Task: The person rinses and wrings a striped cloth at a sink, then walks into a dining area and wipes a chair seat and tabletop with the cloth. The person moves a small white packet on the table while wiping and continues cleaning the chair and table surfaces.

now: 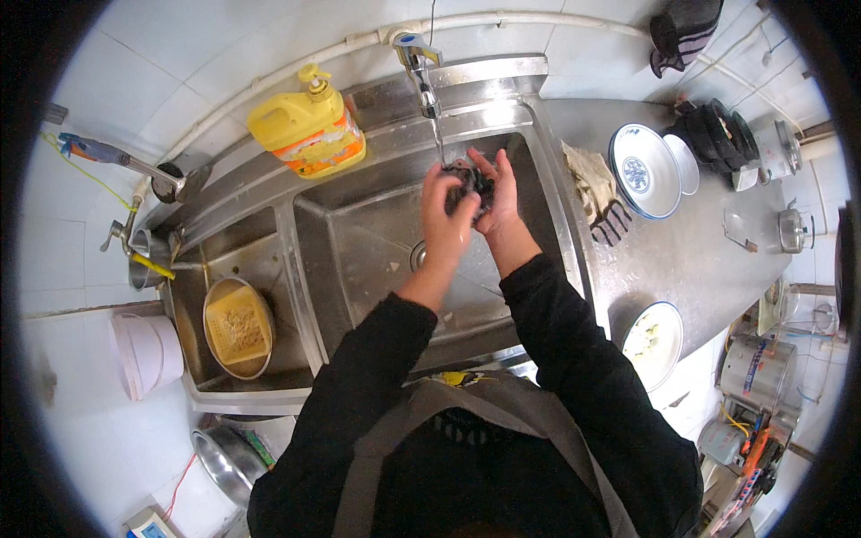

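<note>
A dark, wet, crumpled clump point(475, 189) is cupped between my two hands over the large stainless-steel sink basin point(370, 235); I cannot tell what it is made of. My left hand point(445, 214) curls around its left side, with the thumb across the front. On the other side, my right hand point(503, 198) supports it with the fingers pointing up. Water runs from the chrome tap point(425, 87) onto the left fingers and the clump. Below my left hand, the drain point(418, 256) is partly hidden by the wrist.
A yellow detergent jug point(306, 128) stands on the sink's back ledge. The smaller basin at left holds a metal bowl with a yellow strainer point(237, 296). On the right counter lie a cloth glove point(588, 178), stacked white bowls point(649, 171) and a bowl of pale pieces point(651, 343).
</note>
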A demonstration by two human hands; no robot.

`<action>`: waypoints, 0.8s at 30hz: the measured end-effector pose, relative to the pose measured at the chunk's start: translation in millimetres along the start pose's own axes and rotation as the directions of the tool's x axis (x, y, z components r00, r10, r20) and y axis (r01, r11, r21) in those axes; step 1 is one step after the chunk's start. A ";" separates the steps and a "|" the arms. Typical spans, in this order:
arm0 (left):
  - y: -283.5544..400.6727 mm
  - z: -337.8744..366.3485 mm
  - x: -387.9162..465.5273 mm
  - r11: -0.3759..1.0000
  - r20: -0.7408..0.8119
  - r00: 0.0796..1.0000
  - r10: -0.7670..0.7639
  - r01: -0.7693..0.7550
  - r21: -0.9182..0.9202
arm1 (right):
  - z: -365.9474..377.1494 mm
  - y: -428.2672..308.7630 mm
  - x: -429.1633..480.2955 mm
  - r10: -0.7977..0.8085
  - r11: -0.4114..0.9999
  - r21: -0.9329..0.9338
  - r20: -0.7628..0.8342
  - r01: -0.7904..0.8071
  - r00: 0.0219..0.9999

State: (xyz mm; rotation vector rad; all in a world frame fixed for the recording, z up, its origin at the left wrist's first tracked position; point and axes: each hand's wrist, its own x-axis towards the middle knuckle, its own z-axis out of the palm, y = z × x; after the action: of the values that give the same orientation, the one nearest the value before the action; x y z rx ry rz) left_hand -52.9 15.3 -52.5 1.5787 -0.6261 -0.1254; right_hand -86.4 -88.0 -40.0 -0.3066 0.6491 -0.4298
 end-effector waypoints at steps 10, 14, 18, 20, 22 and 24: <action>0.2 7.8 42.8 0.943 0.056 0.991 0.124 -0.135 0.306 | -13.1 32.2 3.7 0.110 0.988 0.071 0.287 -0.135 0.952; -5.0 9.5 74.1 0.940 0.024 0.976 -0.217 0.203 0.275 | -1.4 34.7 -13.8 0.068 0.990 -0.128 0.055 -0.061 0.996; -22.2 1.9 88.7 0.946 -0.053 0.979 -0.198 0.205 0.253 | 4.6 33.4 -25.6 0.023 0.988 -0.155 0.085 -0.010 0.996; -28.6 -4.4 86.0 0.935 0.047 0.950 -0.310 0.296 0.197 | 5.2 28.8 -27.2 0.051 0.989 -0.143 0.147 -0.030 0.988; -25.9 -7.4 69.8 0.936 0.054 0.935 -0.351 0.351 0.001 | 4.6 19.6 -25.2 0.062 0.998 -0.042 0.159 -0.056 0.985; -12.6 -5.6 39.5 0.967 0.076 0.964 -0.255 0.255 0.003 | 3.2 8.3 -18.9 0.043 0.999 0.002 0.137 -0.044 0.990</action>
State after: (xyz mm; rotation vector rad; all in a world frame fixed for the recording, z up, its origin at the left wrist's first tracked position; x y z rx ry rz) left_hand -13.3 1.9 -52.4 1.6489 -0.4778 -0.3815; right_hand -95.5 -71.4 -31.3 -0.3135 0.5193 -0.3650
